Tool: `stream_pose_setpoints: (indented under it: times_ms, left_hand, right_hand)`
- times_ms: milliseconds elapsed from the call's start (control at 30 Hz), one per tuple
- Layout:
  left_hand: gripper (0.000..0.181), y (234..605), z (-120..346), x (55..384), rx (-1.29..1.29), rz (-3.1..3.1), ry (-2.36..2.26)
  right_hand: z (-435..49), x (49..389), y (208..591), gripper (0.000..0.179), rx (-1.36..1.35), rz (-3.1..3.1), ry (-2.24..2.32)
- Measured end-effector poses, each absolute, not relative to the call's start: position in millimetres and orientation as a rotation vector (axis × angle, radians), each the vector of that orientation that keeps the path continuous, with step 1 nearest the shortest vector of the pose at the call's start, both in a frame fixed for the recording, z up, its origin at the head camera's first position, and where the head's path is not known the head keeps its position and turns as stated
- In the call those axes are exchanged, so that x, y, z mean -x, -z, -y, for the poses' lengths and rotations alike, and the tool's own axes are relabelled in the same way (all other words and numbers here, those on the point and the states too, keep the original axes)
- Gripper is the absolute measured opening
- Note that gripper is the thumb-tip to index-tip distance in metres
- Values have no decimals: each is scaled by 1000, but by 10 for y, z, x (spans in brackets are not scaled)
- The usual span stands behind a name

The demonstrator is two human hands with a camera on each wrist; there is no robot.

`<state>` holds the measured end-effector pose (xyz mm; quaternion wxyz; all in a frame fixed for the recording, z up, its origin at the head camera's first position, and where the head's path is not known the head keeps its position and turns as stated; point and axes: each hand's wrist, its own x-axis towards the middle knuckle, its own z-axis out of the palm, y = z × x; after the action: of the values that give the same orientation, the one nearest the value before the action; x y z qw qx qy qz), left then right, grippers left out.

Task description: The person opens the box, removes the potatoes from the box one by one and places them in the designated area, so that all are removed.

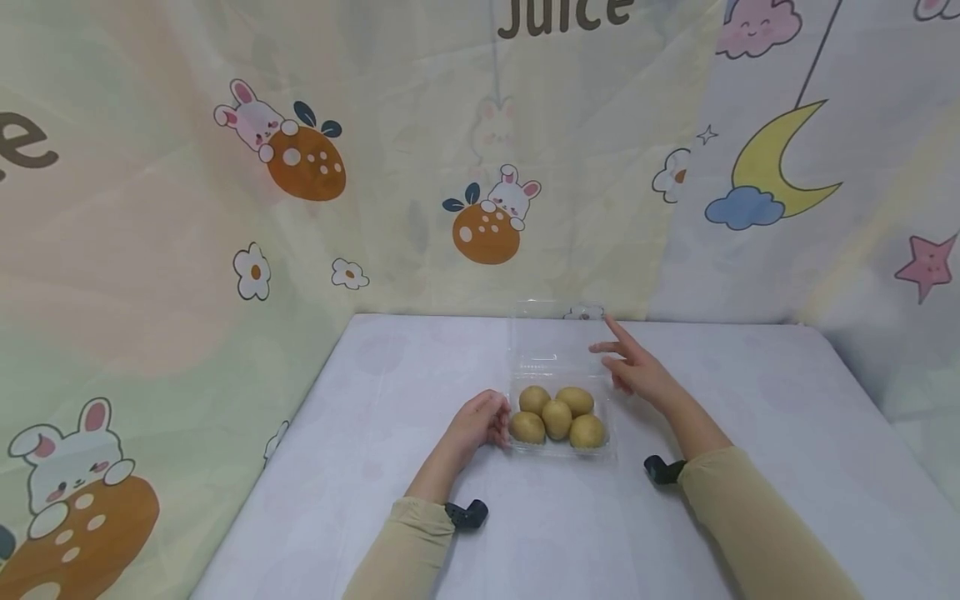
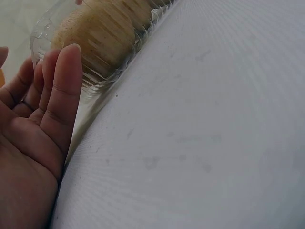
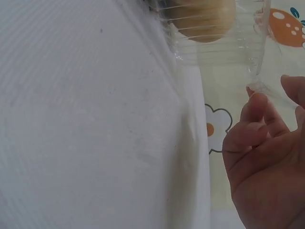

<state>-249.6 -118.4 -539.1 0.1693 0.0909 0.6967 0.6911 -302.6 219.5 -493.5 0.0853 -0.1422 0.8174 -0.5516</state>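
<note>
A clear plastic clamshell box (image 1: 611,433) stands on the table with its hinged lid (image 1: 551,333) raised at the back. Several potatoes (image 1: 557,419) lie inside it; one potato (image 2: 97,36) shows large through the ribbed wall in the left wrist view. My left hand (image 1: 480,421) is at the box's left side, its slightly bent fingers against or very near the wall. Beside the lid's right edge is my right hand (image 1: 637,367), index finger extended and the other fingers loosely bent. In the right wrist view, the right hand (image 3: 271,152) has its fingertips close to the lid's edge; contact is hard to tell.
A white cloth covers the table (image 1: 375,417). Behind it hangs a printed curtain (image 1: 405,167) with rabbits and flowers, just beyond the raised lid. Small black devices are strapped to the left wrist (image 1: 467,515) and right wrist (image 1: 663,470).
</note>
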Motion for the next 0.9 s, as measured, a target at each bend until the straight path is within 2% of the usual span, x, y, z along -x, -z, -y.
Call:
stream_pose_setpoints:
  times_ms: [633, 767, 900]
  left_hand:
    - [17, 5405, 1197, 2492, -264, -2020, -1908]
    - [22, 5403, 1197, 2499, -271, -2012, -1913]
    - [37, 5397, 1202, 2503, -286, -2012, -1913]
  right_hand:
    - [-2193, 3131, 5069, 70, 269, -2446, 1513]
    - [-2177, 3155, 5083, 69, 153, -2451, 1461]
    - [-2152, 3167, 5069, 73, 31, -2407, 1417]
